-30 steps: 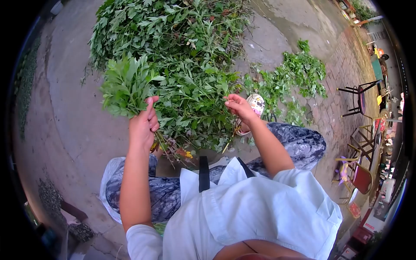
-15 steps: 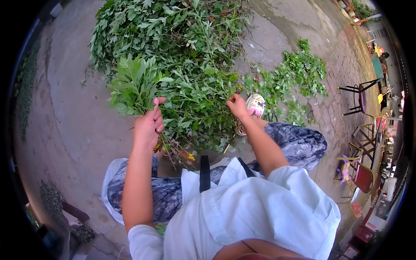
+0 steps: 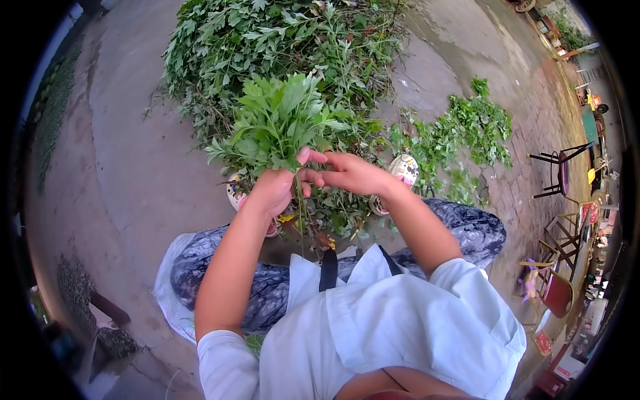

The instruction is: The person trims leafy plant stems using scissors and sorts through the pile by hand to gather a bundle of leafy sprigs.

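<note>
My left hand (image 3: 273, 190) is closed around the lower stems of a bunch of leafy green stems (image 3: 280, 120). The leaves fan out above the fist and thin stalks hang below it. My right hand (image 3: 360, 175) has come up against the left one, fingers stretched toward the stems at the left thumb. Whether a thin stem lies between those fingers is hidden. Behind both hands spreads a large pile of cut leafy plants (image 3: 227, 60), partly covered by the bunch.
Loose green leaves (image 3: 477, 127) lie on the ground to the right. My shoes (image 3: 404, 169) flank the near end of the pile. Farther right stand a dark chair (image 3: 559, 170) and a red-seated chair (image 3: 559, 297). Concrete ground (image 3: 147, 160) stretches to the left.
My left hand has carried the bunch right, in front of my body. My right hand has left the pile's right edge and moved left to meet it. The view has shifted slightly.
</note>
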A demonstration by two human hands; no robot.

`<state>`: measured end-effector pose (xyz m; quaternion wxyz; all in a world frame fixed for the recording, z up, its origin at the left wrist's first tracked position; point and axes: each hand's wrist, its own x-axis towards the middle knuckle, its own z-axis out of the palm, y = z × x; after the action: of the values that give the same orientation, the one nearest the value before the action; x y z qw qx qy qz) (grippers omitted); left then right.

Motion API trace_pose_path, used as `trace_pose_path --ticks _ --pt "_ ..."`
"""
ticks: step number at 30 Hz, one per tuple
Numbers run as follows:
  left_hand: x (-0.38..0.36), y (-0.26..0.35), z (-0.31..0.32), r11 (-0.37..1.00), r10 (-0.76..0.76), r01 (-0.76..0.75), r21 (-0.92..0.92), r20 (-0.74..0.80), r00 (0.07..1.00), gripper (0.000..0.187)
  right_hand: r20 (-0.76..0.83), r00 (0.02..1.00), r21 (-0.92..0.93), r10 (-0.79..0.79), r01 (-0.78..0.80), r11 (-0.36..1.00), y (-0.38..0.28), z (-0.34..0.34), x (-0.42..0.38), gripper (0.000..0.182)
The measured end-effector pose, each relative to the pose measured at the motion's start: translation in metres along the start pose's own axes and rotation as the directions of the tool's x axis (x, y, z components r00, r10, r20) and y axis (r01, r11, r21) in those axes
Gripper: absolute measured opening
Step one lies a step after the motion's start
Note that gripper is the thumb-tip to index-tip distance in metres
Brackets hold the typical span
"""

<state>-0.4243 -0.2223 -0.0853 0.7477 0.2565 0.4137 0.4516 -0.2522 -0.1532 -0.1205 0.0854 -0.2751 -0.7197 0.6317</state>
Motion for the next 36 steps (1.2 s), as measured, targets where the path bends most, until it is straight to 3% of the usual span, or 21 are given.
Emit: trace_pose_path --ticks 2,4,5,6,8,12,14,19,21,22,23,24,25,26,29,31,32,33,34,35,36 --pt "0.001 0.0 0.0 0.999 0.039 -0.04 -0.023 -0.054 0.998 0.034 -0.034 0.999 0.109 -0.015 0.018 0.994 -0.015 0.01 0.001 0.02" --pt "0.0 -0.004 -0.003 0.998 0.046 -0.048 -0.03 -0.075 0.996 0.032 0.031 0.999 -0.181 0.021 -0.016 0.983 -0.021 0.013 0.001 0.016" --pt "0.0 -0.007 -0.006 0.998 0.053 -0.057 -0.039 -0.1 0.994 0.03 0.007 0.994 -0.268 -0.108 0.106 0.958 -0.016 0.017 0.001 0.013" --pt "0.0 -0.009 -0.008 0.998 0.053 -0.057 -0.039 -0.099 0.994 0.03 0.007 0.994 -0.269 -0.108 0.106 0.957 -0.009 0.022 0.001 0.013" --pt "-0.001 -0.012 -0.011 0.997 0.062 -0.07 -0.038 -0.171 0.983 0.028 -0.084 0.939 -0.417 -0.332 0.27 0.868 -0.003 0.03 0.001 0.011" --pt "-0.006 -0.014 -0.012 0.997 0.041 -0.053 -0.052 -0.222 0.974 0.026 -0.045 0.947 -0.424 -0.317 0.269 0.865 0.012 0.037 -0.007 0.013" --pt "-0.008 -0.012 -0.011 0.997 0.024 -0.048 -0.067 -0.327 0.945 0.027 -0.016 0.957 -0.421 -0.291 0.258 0.87 0.018 0.035 -0.016 0.014" --pt "-0.005 0.005 -0.032 0.984 0.067 -0.117 -0.133 -0.332 0.941 0.025 0.02 0.98 -0.404 -0.197 0.188 0.895 0.031 0.035 -0.034 0.019" --pt "-0.003 0.009 -0.033 0.987 0.019 -0.07 -0.146 -0.322 0.947 0.025 0.081 0.997 0.006 -0.013 0.013 1.0 0.026 0.033 -0.038 0.029" --pt "-0.002 0.009 -0.033 0.987 -0.026 -0.024 -0.157 -0.314 0.949 0.025 0.078 0.997 0.01 -0.01 0.009 1.0 0.02 0.031 -0.037 0.029" --pt "-0.001 0.007 -0.034 0.989 -0.004 -0.038 -0.146 -0.279 0.96 0.024 0.079 0.996 0.181 0.046 -0.06 0.982 0.012 0.025 -0.033 0.034" --pt "-0.001 0.006 -0.035 0.989 -0.012 -0.029 -0.145 -0.275 0.961 0.024 0.086 0.991 0.347 0.1 -0.124 0.93 0.009 0.019 -0.029 0.039" --pt "-0.001 0.006 -0.035 0.98 -0.025 -0.023 -0.195 -0.242 0.97 0.023 0.196 0.963 0.555 0.187 -0.266 0.788 0.012 0.013 -0.027 0.041" --pt "0.001 0.008 -0.034 0.97 -0.035 -0.016 -0.244 -0.206 0.978 0.023 0.249 0.951 0.662 0.185 -0.306 0.684 0.016 0.009 -0.027 0.039" --pt "0.003 0.01 -0.034 0.965 -0.046 0.001 -0.261 -0.166 0.985 0.022 0.145 0.969 0.602 0.198 -0.246 0.759 0.02 -0.001 -0.029 0.033" --pt "0.003 0.011 -0.033 0.959 -0.043 0.002 -0.283 -0.137 0.99 0.022 -0.152 0.891 0.668 0.429 -0.228 0.709 0.032 -0.013 -0.034 0.024" --pt "0.003 0.012 -0.033 0.959 -0.044 0.003 -0.283 -0.138 0.99 0.022 -0.182 0.929 0.803 0.322 -0.048 0.594 0.065 -0.024 -0.038 0.02" --pt "0.003 0.013 -0.033 0.96 -0.044 0.003 -0.279 -0.142 0.989 0.022 -0.15 0.92 0.786 0.363 -0.111 0.608 0.076 -0.043 -0.052 0.02" --pt "0.003 0.013 -0.034 0.961 -0.043 0.001 -0.276 -0.147 0.988 0.022 -0.187 0.858 0.331 0.478 -0.403 0.853 0.075 -0.06 -0.067 0.022" --pt "0.004 0.013 -0.035 0.961 -0.04 -0.003 -0.276 -0.15 0.988 0.022 -0.234 0.836 -0.393 0.497 -0.548 0.738 0.074 -0.069 -0.076 0.025" --pt "0.005 0.012 -0.036 0.96 -0.043 0.004 -0.281 -0.131 0.99 0.022 -0.559 0.721 -0.789 0.409 -0.615 0.005 0.075 -0.058 -0.092 0.032"
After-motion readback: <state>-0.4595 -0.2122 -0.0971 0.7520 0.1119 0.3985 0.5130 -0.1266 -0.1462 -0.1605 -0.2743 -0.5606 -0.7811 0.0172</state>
